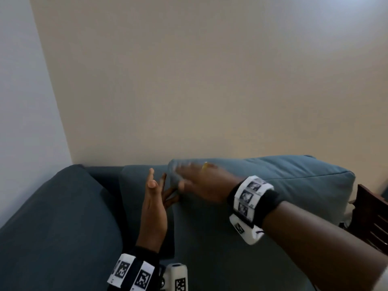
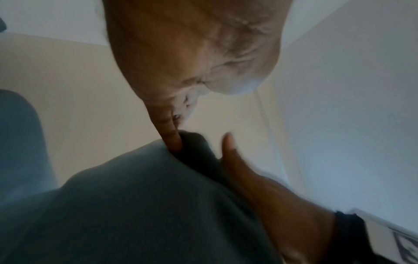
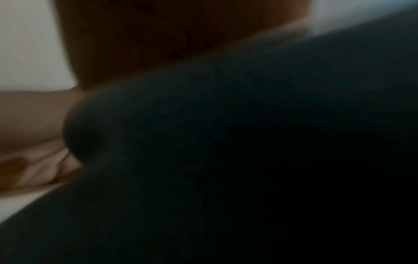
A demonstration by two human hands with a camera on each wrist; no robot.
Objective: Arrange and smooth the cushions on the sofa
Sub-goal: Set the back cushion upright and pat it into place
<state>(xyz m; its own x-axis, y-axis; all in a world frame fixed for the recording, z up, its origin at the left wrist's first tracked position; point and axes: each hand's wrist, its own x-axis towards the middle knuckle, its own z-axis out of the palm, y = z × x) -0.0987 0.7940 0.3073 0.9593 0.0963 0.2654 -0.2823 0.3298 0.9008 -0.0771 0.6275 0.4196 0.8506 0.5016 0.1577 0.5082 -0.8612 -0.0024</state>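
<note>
Risk, sofa: the dark teal fabric sofa (image 1: 52, 217) is filling the head view from 6 to 9 o'clock; a hard shove is likely to be pushing a cushion off line against the plain beige wall (image 1: 210, 80).
Risk, cushion: the large teal fabric back cushion (image 1: 283, 181) is standing at 4 o'clock, its top edge at the wall; an uneven pat is likely to be leaving it lopsided or creased.
Look: its cover is showing soft folds and a seam near the right end.
Right hand (image 1: 201, 183): blurred, lying flat with fingers extended on the cushion's left corner, holding nothing.
Left hand (image 1: 154, 206): fingers straight, pressing edge-on into the gap at 7 o'clock of that corner, gripping nothing.
Left fingertips (image 2: 175, 142): sinking into the fabric.
</note>
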